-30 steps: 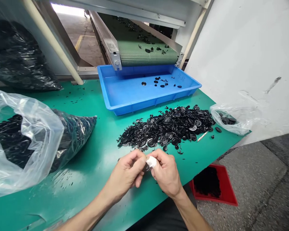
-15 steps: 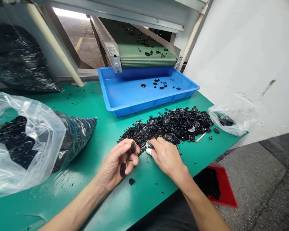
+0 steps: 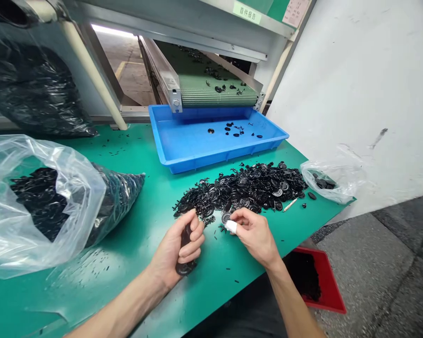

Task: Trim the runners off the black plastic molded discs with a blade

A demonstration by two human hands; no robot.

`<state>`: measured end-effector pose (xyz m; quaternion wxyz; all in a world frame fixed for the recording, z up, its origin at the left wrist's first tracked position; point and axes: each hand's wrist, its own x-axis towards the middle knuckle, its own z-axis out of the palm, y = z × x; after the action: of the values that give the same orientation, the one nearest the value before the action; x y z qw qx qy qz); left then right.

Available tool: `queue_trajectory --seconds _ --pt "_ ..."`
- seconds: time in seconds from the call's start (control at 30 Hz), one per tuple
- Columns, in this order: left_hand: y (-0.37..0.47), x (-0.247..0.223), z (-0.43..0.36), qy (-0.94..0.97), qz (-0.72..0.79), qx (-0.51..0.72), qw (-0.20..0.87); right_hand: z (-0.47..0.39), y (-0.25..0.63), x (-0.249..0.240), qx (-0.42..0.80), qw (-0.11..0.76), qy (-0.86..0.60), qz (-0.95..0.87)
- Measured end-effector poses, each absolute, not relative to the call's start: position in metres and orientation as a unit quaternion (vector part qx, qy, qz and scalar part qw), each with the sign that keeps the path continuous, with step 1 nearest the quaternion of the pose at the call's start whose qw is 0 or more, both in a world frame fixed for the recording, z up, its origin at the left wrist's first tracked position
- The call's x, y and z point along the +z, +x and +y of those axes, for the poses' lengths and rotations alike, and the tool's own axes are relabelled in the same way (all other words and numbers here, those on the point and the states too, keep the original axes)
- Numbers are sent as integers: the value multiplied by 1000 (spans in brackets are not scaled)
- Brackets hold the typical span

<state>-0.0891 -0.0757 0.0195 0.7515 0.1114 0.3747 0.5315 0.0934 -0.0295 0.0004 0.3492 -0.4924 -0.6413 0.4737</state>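
My left hand (image 3: pixel 183 246) is curled closed around several black round plastic parts (image 3: pixel 186 268), which show between the fingers and below the palm. To its right, my right hand (image 3: pixel 255 234) pinches a black plastic disc (image 3: pixel 226 218) at the near edge of the pile. White tape or a cover wraps one of its fingertips. Just beyond both hands spreads a pile of small black plastic parts (image 3: pixel 246 185), round discs mixed with thin branching pieces. Fingers hide part of what each hand grips.
A blue tray (image 3: pixel 193 162) with a few black parts sits under the green conveyor belt's end (image 3: pixel 218 96). An open clear bag (image 3: pixel 81 188) of black parts stands left, a small bag (image 3: pixel 341 188) right. Below the table edge is a red bin (image 3: pixel 333 286).
My left fingers have closed further over the black parts. My right hand has drawn back slightly from the pile, with a disc now visible in its fingers. The view has shifted a little.
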Motion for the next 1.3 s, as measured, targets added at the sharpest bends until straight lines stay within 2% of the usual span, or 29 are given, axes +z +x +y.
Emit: queue_trajectory --seconds 0.17,0.33,0.47,0.67,0.77,0.9,1.07,1.2,1.3 --pt "-81 20 -81 287 476 460 692 -44 88 0 542 406 -420 -604" --pt "-72 25 -89 368 499 425 660 -58 85 8 400 371 -369 -752" --pt "-68 25 -92 345 532 424 647 -64 78 12 350 371 -348 -786" --pt "-65 20 -93 304 573 466 602 -59 60 7 394 374 -413 -731" --pt "-67 20 -88 241 537 497 638 -54 60 0 462 378 -422 -683" --pt "-75 19 -78 99 482 562 665 -61 65 -5 429 384 -415 -705" --pt "-86 20 -71 7 397 582 710 -80 57 -4 437 375 -343 -742" --pt "-85 26 -71 -33 360 604 710 -81 40 -2 413 395 -295 -766" --pt "-81 32 -71 -59 371 633 677 -78 29 -2 448 392 -366 -716"
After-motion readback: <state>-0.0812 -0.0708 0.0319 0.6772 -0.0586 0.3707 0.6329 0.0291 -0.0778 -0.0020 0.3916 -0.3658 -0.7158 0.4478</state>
